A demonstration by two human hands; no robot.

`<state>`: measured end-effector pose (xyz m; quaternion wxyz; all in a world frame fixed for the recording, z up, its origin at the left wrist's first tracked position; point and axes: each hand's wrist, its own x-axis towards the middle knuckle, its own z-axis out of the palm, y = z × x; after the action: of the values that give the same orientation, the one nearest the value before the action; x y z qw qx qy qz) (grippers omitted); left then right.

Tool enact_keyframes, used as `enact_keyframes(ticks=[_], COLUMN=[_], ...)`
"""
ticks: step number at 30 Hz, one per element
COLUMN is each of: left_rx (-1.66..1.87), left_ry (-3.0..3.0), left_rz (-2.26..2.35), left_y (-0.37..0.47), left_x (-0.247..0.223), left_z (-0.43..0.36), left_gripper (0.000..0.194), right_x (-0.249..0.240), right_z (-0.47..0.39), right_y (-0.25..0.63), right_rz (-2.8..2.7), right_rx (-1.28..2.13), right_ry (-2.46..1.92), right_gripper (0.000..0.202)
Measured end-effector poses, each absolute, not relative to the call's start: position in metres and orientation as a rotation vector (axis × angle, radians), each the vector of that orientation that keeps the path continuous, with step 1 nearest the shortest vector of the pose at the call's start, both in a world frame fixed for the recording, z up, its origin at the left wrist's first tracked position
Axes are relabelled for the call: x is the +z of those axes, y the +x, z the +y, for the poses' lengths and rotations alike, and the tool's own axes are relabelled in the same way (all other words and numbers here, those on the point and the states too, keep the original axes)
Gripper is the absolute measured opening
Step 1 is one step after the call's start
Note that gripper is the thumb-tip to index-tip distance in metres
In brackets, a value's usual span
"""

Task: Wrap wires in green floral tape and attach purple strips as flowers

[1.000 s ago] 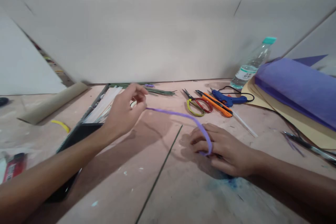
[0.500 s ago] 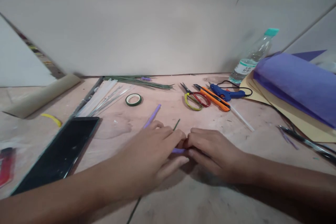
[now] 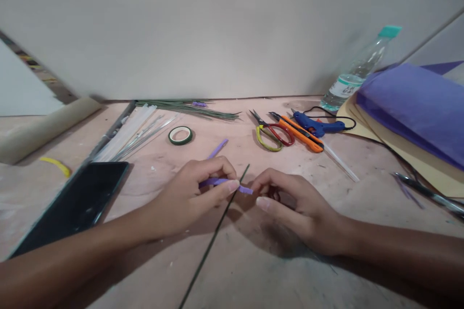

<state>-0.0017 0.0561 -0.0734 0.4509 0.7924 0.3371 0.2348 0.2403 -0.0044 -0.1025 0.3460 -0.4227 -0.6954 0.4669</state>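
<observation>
Between thumb and forefinger of my left hand (image 3: 197, 190) is a purple paper strip (image 3: 246, 190), its short crinkled end pointing right. Another purple length (image 3: 219, 148) juts out beyond the knuckles; whether it belongs to the same strip is hidden. A thin green floral wire (image 3: 214, 236) slants across the tabletop, passing by the left fingertips. Just right of the strip's end, my right hand (image 3: 295, 207) has its thumb and forefinger apart, with no visible thing between them. Its other fingers are curled and partly hidden.
Beyond my hands lie green tape (image 3: 180, 135), scissors (image 3: 270, 135), an orange cutter (image 3: 299, 131), a blue glue gun (image 3: 319, 125) and green wires (image 3: 195, 108). A phone (image 3: 72, 205) and clear sticks (image 3: 126, 133) are left; a bottle (image 3: 350, 82) and purple paper (image 3: 413, 106) right.
My hands, previously together over the strip, have parted. The left has turned, showing its pinch and the strip's crinkled end. The right thumb and forefinger have opened. The camera view has shifted slightly.
</observation>
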Motion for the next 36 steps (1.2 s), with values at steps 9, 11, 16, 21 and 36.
enact_keyframes(ticks=[9,11,16,21,36], left_rx=[0.509,0.526,0.665,0.595,0.48], left_ry=[2.092,2.183,2.47,2.566,1.658], left_rz=[0.706,0.587,0.669,1.35,0.833], left_y=[-0.001,-0.003,-0.005,-0.007,-0.001], left_x=[-0.076,-0.074,-0.073,-0.085,-0.072], left_z=[0.052,0.052,0.063,0.088,0.068], left_gripper=[0.015,0.018,0.02,0.019,0.018], right_x=[-0.102,-0.103,-0.105,-0.102,-0.108], right_z=[-0.004,-0.003,-0.003,-0.005,-0.002], right_y=[0.24,0.239,0.238,0.24,0.243], right_rz=[-2.003,-2.055,-2.275,-2.435,-1.883], right_rx=[0.917,0.835,0.701,0.599,0.74], right_ry=[-0.883,-0.833,-0.644,-0.515,-1.11], right_gripper=[0.009,0.011,0.009,0.018,0.039])
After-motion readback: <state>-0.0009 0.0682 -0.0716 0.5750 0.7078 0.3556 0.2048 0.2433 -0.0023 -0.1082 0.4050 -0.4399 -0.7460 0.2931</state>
